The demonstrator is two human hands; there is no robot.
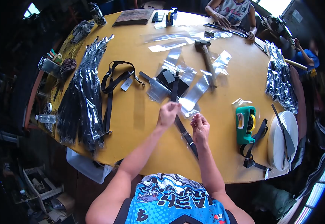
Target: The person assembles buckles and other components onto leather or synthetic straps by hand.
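Observation:
A clear plastic sleeve (194, 98) stretches across the table, its near end between my two hands. My left hand (168, 114) is closed, fingertips pinched at the sleeve's left edge. At the sleeve's near right corner, my right hand (200, 128) pinches the film. A black strap (182, 128) with metal fittings runs beneath my hands toward the table's near edge. Its far end lies over a dark flat pad (163, 77), where a small pale tag shows. More clear sleeves (173, 56) lie around the pad. Left of them rests another black strap (112, 86) with a white tag.
A hammer (207, 63) lies beyond my right hand. The green tape dispenser (245, 128) and a white webbing roll (278, 142) stand at right. Bundles of sleeved straps (86, 93) cover the left side. Across the table (147, 149), a person (232, 15) handles a dark strip.

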